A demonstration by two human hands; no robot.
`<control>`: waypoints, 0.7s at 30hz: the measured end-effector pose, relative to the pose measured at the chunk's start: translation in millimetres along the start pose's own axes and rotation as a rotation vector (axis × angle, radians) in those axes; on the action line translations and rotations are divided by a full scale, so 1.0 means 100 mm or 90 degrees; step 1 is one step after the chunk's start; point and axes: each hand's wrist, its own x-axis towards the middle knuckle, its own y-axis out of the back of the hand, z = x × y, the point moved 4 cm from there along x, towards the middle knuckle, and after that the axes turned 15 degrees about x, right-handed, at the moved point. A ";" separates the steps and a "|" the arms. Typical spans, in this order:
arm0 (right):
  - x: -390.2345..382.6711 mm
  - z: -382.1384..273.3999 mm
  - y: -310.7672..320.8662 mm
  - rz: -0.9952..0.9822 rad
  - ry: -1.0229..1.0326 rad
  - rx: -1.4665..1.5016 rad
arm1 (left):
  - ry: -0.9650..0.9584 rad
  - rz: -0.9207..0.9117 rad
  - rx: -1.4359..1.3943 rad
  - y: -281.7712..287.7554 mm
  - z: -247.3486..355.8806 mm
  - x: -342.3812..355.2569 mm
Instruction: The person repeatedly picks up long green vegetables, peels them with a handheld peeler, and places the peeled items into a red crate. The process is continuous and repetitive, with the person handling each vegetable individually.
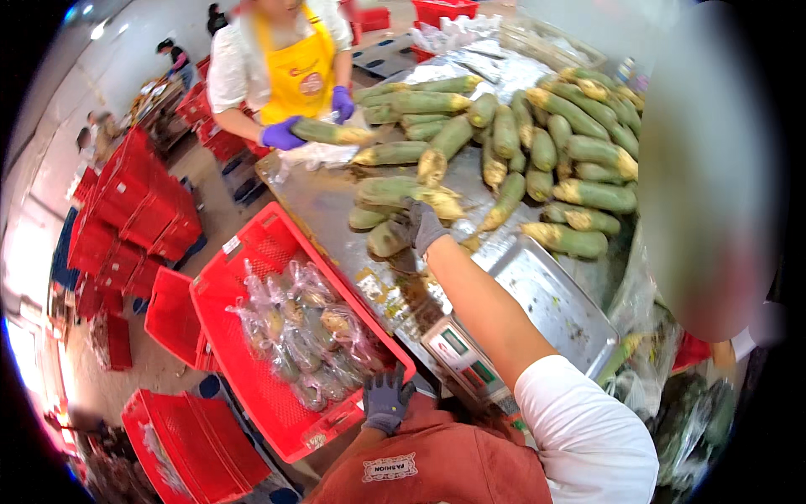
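Rust-red apron [420,466] is seen closest, left hand [386,401] spread at the rim of the red crate [243,365]. Green radishes [386,239] are touched just left of the right hand [422,227]; fingers curled, firm grip can't be told. Probably best held mid-body, tbh.

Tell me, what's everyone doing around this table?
A person's grey-gloved right hand touches thick green vegetables on the grey metal table; the grey-gloved left hand is spread at the rim of a red plastic crate of clear-bagged ones. Opposite, a co-worker in a yellow apron holds another in a purple-gloved hand. More lie heaped nearby.
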 end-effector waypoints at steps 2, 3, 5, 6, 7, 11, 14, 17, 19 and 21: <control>-0.22 -0.12 0.12 -0.096 -0.006 0.035 | 0.007 -0.070 0.001 0.00 0.00 0.06; -0.36 -0.19 0.15 -0.125 0.015 0.008 | 0.005 -0.106 0.005 -0.03 -0.01 0.06; -0.75 -0.28 0.12 -0.226 0.005 0.065 | -0.001 -0.020 0.041 -0.08 -0.03 0.03; -0.70 -0.44 0.29 -0.360 0.271 -0.193 | -0.030 0.031 0.045 -0.02 0.01 0.07; -0.97 -0.45 0.45 -0.385 0.321 -0.244 | -0.031 0.074 0.043 0.00 -0.01 0.06; -3.03 -0.71 0.78 -0.230 0.423 -0.281 | -0.002 0.064 0.029 -0.02 -0.03 0.00; -3.50 -1.20 2.05 0.217 0.857 -0.514 | -0.008 0.084 0.055 0.00 0.00 0.02; -3.98 -1.60 3.13 0.612 1.027 -0.675 | -0.009 0.087 0.061 -0.02 -0.01 0.02; -4.00 -1.52 3.46 0.775 0.817 -0.644 | -0.011 0.093 0.060 -0.04 -0.01 0.04; -3.88 -1.41 3.84 0.832 0.641 -0.574 | -0.021 0.089 0.056 -0.05 -0.01 0.06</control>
